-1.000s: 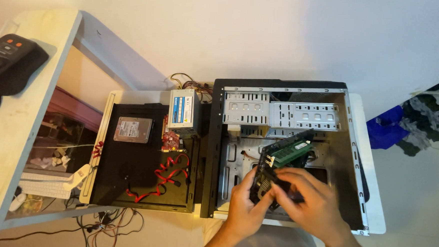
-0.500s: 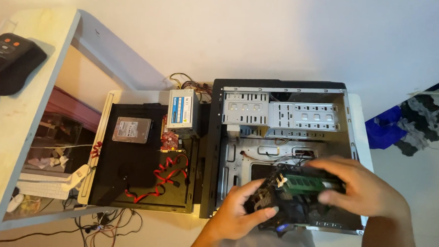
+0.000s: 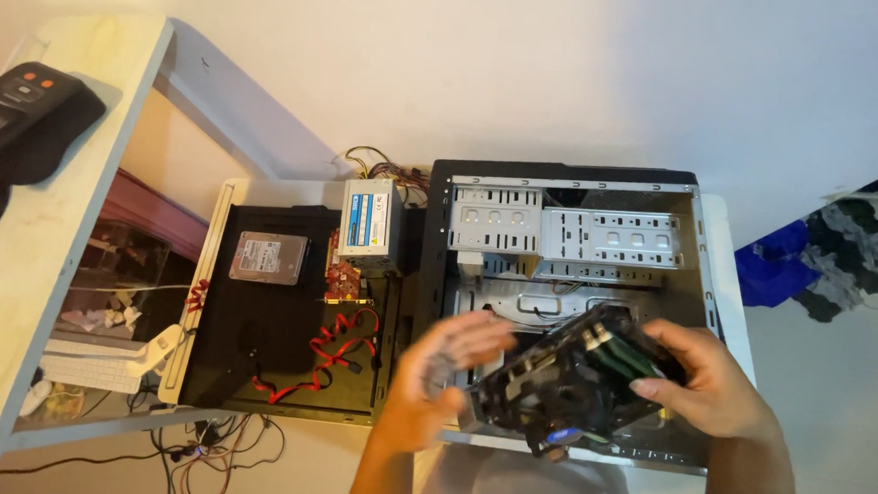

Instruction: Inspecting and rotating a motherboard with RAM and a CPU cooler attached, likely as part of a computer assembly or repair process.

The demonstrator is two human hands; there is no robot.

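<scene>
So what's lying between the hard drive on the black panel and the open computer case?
In the head view, the grey power supply, a small red circuit card and red cables lie between the hard drive and the case.

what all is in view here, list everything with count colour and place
motherboard: one, dark with green memory sticks, tilted above the open case
computer case: one, black outside and grey metal inside, lying open at centre right
power supply: one, grey with a blue label, left of the case
hard drive: one, silver, on the black side panel
side panel: one, black, left of the case
red cables: a few, red, on the side panel
desk: one, pale, far left
black device: one, black, on the desk
cloth: one heap, blue and grey, far right
hands: left hand, blurred, at the motherboard's left edge; right hand gripping its right edge
</scene>
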